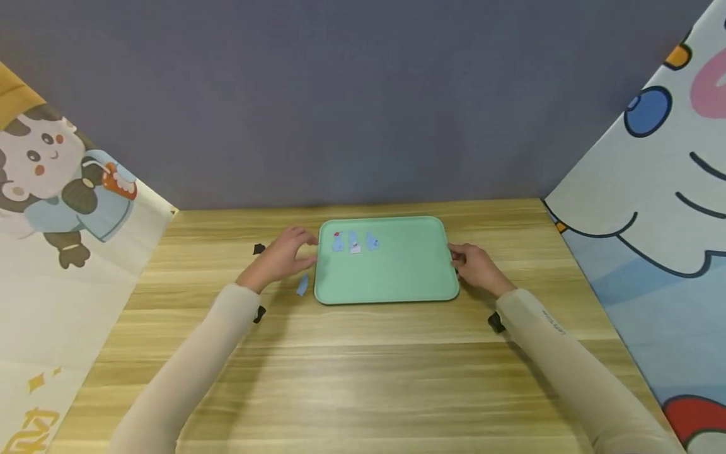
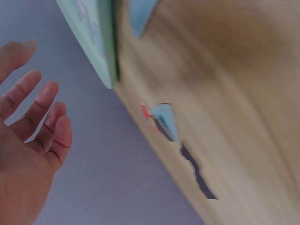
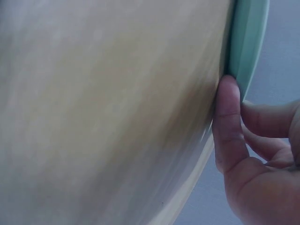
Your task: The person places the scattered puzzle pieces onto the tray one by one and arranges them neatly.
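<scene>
A pale green tray (image 1: 397, 277) lies on the wooden table. On its left part sit three small light-blue irregular pieces (image 1: 338, 243), with bits of red and white; their kind is unclear. Beside the tray's left edge hovers my left hand (image 1: 283, 255), its fingers relaxed and slightly apart; the left wrist view shows nothing in it. My right hand (image 1: 475, 268) holds the tray's right edge. In the right wrist view the thumb (image 3: 229, 101) lies along the outer wall, and a bent finger (image 3: 269, 119) meets the rim.
One loose light-blue piece (image 1: 303, 285) lies left of the tray. Small black pieces lie by the left arm (image 1: 259, 314), behind the left hand (image 1: 259, 248) and by the right sleeve (image 1: 496, 323). A grey wall (image 1: 363, 107) stands along the table's far edge, with printed panels at both sides.
</scene>
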The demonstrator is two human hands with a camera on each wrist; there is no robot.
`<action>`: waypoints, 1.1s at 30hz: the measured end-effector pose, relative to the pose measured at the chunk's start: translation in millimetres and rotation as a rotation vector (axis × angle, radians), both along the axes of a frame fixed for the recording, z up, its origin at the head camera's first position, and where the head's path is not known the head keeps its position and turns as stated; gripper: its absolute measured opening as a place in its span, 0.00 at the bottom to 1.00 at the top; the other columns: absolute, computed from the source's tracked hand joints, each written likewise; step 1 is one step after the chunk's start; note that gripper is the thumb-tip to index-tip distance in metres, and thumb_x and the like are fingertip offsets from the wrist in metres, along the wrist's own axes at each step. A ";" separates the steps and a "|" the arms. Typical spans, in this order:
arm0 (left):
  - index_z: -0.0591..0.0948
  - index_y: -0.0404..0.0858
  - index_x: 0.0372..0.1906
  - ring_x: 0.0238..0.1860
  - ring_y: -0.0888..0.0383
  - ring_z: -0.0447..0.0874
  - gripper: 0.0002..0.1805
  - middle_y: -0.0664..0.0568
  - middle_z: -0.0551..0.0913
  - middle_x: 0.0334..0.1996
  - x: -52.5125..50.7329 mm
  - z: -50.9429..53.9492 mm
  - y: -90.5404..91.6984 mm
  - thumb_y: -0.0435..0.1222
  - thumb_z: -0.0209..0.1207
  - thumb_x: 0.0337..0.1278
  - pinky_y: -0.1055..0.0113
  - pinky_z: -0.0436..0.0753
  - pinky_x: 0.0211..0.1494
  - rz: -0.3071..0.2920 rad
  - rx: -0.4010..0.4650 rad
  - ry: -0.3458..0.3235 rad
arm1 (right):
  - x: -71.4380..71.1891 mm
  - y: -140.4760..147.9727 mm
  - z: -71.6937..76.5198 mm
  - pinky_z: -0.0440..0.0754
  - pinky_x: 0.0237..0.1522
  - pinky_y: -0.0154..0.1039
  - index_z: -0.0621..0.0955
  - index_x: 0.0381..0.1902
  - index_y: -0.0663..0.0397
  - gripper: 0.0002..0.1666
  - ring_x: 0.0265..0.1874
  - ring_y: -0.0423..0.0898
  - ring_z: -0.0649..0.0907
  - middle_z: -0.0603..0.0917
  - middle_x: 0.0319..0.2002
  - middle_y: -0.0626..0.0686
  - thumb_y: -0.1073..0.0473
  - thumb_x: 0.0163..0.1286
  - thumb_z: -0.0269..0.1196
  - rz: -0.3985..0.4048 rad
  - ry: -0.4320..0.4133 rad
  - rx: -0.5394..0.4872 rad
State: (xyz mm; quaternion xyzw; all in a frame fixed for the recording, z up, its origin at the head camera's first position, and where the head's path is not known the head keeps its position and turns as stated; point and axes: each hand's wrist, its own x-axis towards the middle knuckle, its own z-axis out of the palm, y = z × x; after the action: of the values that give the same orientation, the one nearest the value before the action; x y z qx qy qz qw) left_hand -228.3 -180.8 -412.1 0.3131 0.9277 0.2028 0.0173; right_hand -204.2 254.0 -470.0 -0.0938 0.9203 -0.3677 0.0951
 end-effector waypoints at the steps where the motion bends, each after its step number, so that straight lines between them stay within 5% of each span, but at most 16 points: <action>1: 0.79 0.33 0.49 0.53 0.49 0.69 0.19 0.46 0.77 0.47 1.7 -2.3 -2.1 0.37 0.66 0.54 0.53 0.70 0.56 0.001 0.009 0.000 | 0.3 0.2 0.1 0.79 0.27 0.38 0.63 0.66 0.72 0.29 0.29 0.48 0.78 0.74 0.38 0.63 0.71 0.68 0.54 0.002 0.002 0.002; 9: 0.80 0.34 0.46 0.55 0.48 0.68 0.18 0.48 0.77 0.46 10.6 -17.7 -18.7 0.37 0.67 0.49 0.53 0.70 0.56 0.032 0.017 -0.075 | 2.0 0.1 2.0 0.79 0.27 0.38 0.63 0.66 0.72 0.29 0.28 0.48 0.78 0.74 0.37 0.63 0.71 0.69 0.54 0.005 0.011 0.003; 20: 0.80 0.37 0.46 0.53 0.50 0.71 0.24 0.52 0.79 0.46 19.3 -38.5 -33.6 0.40 0.73 0.42 0.51 0.59 0.66 -0.035 -0.023 -0.120 | 2.7 0.0 2.6 0.79 0.27 0.38 0.64 0.65 0.74 0.28 0.28 0.49 0.77 0.75 0.38 0.63 0.72 0.68 0.53 0.019 0.027 0.000; 26: 0.80 0.37 0.48 0.52 0.49 0.71 0.24 0.52 0.80 0.47 22.5 -45.1 -35.0 0.39 0.72 0.44 0.52 0.65 0.61 -0.064 -0.011 -0.111 | 2.1 0.9 1.9 0.79 0.27 0.37 0.63 0.65 0.74 0.28 0.30 0.49 0.77 0.74 0.38 0.63 0.73 0.68 0.53 0.018 0.022 -0.006; 33: 0.80 0.38 0.48 0.54 0.49 0.71 0.23 0.52 0.79 0.47 23.1 -47.3 -34.6 0.36 0.72 0.43 0.50 0.52 0.69 -0.080 -0.004 -0.107 | 2.4 0.7 3.1 0.79 0.27 0.37 0.63 0.65 0.74 0.28 0.30 0.50 0.77 0.74 0.38 0.63 0.72 0.68 0.53 0.013 0.019 -0.007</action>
State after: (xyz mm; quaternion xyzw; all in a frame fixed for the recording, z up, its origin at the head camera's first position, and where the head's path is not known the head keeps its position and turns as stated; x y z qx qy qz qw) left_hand -205.1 -215.4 -459.4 0.3384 0.9126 0.2166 0.0756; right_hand -201.9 254.8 -466.8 -0.1037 0.9192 -0.3694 0.0883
